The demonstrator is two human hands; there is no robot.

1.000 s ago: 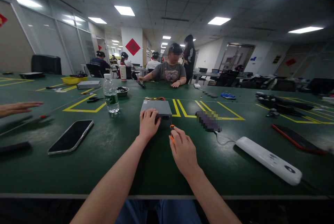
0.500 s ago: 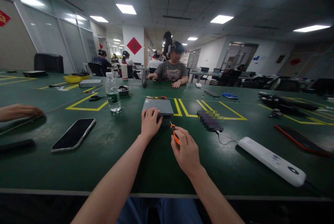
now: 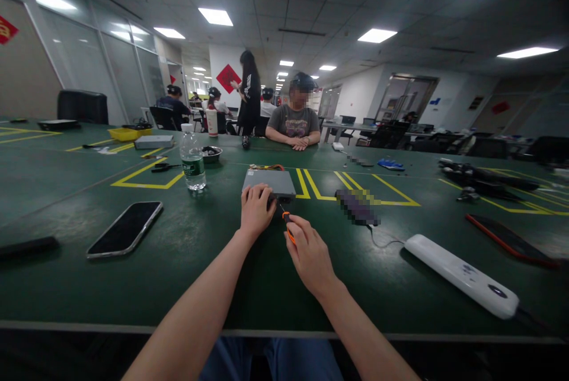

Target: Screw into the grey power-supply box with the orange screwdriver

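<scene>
A grey metal power supply (image 3: 278,179) with coloured wires at its far side lies flat on the green table. Over its near left corner, my left hand (image 3: 256,209) is closed, fingers on top and thumb at the near face. My right hand (image 3: 309,253) grips a black and orange screwdriver (image 3: 287,218). Its shaft points up and left at the near face of the power supply, by my left thumb. Whether the tip touches a screw is too small to tell.
Left of the power supply stand a water bottle (image 3: 192,162) and a metal bowl (image 3: 211,154); a phone (image 3: 125,229) lies nearer. On the right are a white power bank-like device (image 3: 462,274) with a cable and a dark red-edged phone (image 3: 511,240). A person (image 3: 293,120) sits opposite.
My right hand and the screwdriver have shifted left along the near face. A co-worker's hand at the left has gone from view. The person opposite has brought both hands together; a standing person moved left.
</scene>
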